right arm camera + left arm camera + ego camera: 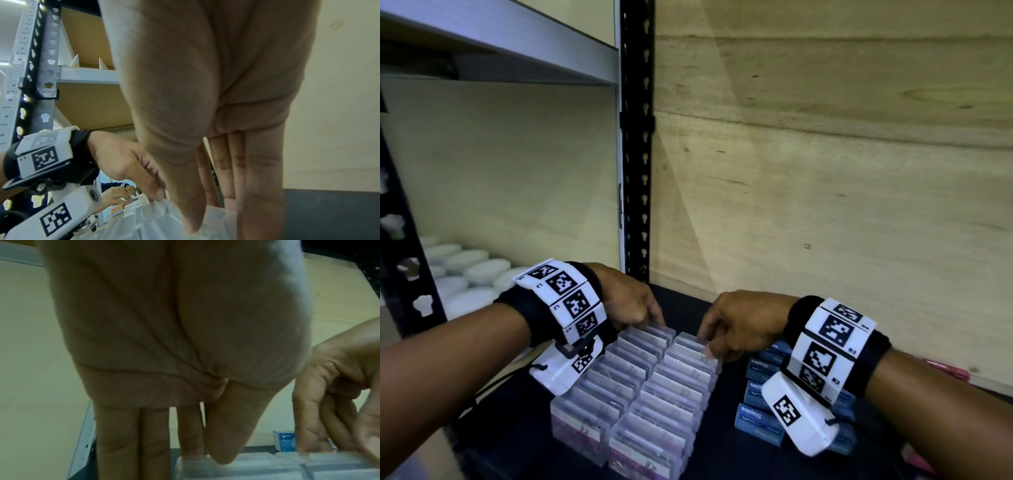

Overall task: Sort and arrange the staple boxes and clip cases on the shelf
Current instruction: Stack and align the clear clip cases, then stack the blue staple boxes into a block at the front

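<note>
Two rows of clear clip cases (640, 394) stand on edge on the dark shelf (722, 445). My left hand (654, 323) is at the far end of the left row. In the left wrist view its thumb (222, 451) lies on the last clip case (257, 467) and the straight index finger goes down behind it, pinching it. My right hand (705, 339) holds the far case of the right row the same way, thumb (191, 219) in front of the case (144, 224), fingers behind. Blue staple boxes (756, 421) lie stacked to the right, partly hidden under my right wrist.
White round lidded tubs (476, 270) fill the neighbouring bay on the left, beyond the black slotted post (637, 137). A wooden back panel (825, 171) closes the shelf. A pink packet (945, 370) lies at the right. Another person's hand (117, 194) shows far left.
</note>
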